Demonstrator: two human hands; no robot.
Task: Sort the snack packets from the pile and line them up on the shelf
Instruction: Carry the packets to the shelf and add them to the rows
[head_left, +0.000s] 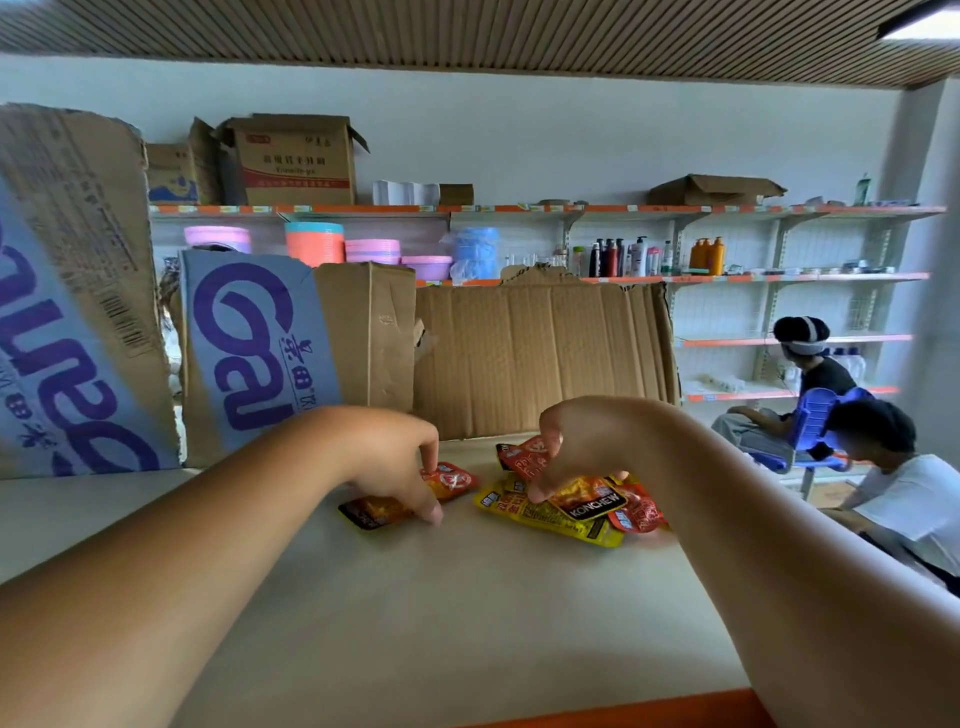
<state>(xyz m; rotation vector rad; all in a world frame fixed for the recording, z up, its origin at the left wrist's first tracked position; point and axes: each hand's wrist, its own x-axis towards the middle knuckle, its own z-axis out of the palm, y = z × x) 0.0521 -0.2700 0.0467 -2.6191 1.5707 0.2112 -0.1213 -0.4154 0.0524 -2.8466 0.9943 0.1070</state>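
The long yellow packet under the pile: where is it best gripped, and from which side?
Pinch the yellow packet at its left end, coming from the left. It lies flat on the shelf, and that end sticks out bare, while the KONCHEW packet in the right hand and a red packet lie over its right part.

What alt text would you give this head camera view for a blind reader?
A person's right grip pinches an orange KONCHEW packet atop a small snack pile on a pale shelf, while the left grip rests on two packets set apart. Torn cardboard boxes stand behind.
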